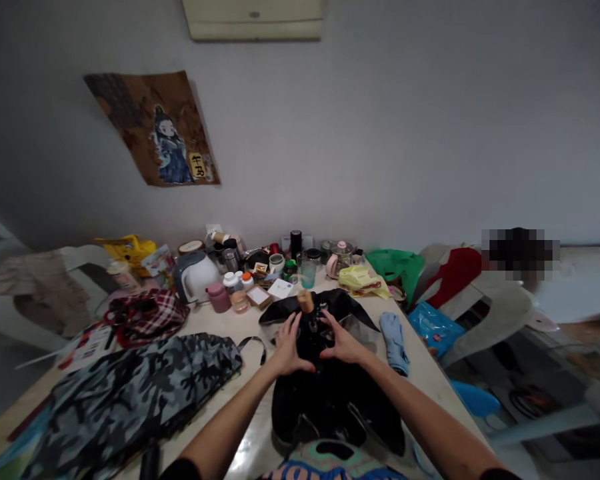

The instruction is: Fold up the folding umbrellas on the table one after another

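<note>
Glossy black folded umbrella [330,393] lying mid-table [220,327], wooden handle [305,301] pointing away, left hand [290,347] and right hand [341,343] open-fingered, pressed flat on either side of canopy, camo-pattern umbrella [130,393] just left, white kettle [196,275] behind

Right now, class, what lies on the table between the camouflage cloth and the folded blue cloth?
In the head view, the black umbrella lies between the camouflage cloth and the blue cloth, with both hands, left hand and right hand, on it.
</note>
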Tool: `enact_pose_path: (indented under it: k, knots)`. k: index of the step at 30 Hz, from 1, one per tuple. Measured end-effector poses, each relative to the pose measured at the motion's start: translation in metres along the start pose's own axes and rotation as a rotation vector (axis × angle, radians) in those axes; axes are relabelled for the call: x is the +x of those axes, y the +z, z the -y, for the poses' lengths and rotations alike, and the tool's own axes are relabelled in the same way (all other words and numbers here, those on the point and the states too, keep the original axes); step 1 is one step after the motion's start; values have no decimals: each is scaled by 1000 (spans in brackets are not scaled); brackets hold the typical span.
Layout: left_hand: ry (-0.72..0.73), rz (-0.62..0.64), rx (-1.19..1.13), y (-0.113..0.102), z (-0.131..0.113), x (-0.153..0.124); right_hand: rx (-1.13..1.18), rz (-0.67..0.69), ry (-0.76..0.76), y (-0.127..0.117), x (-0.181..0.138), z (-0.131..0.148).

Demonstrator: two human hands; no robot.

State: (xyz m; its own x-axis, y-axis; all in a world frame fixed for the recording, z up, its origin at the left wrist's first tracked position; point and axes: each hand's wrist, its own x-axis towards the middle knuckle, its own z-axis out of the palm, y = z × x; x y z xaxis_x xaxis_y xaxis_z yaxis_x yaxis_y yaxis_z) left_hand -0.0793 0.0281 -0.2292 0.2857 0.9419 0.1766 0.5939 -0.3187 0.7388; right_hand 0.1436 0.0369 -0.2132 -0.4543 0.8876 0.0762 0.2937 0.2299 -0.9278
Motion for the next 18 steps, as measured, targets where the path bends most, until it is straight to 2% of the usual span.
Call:
enact_pose_path:
  k: [3, 5, 6, 8, 10, 11, 12, 14, 18]
  knots:
    - [73, 34, -124, 12, -20, 23, -69, 8, -101, 10, -1, 18]
    - [109, 69, -180, 11, -22, 26, -151, -83, -174, 2, -7, 27]
    - [110, 73, -191, 9, -20, 24, -192, -182, -192, -8, -12, 28]
    - [95, 70, -196, 5, -15, 19, -234, -483, -135, -33, -21, 25]
    - [88, 79, -204, 3, -13, 16, -201, -792, 54, -55, -27, 13]
    - [88, 87, -208, 3, -13, 16, -173, -854, 139, -60, -27, 6]
    - [86, 94, -211, 5, -15, 17, -144, -873, 198, -59, -26, -1]
    - [75, 103, -210, 12, -21, 19, -73, -820, 254, -39, -20, -10]
    - [90, 114, -152, 28, -40, 15, 61, -597, 143, 32, -10, -6]
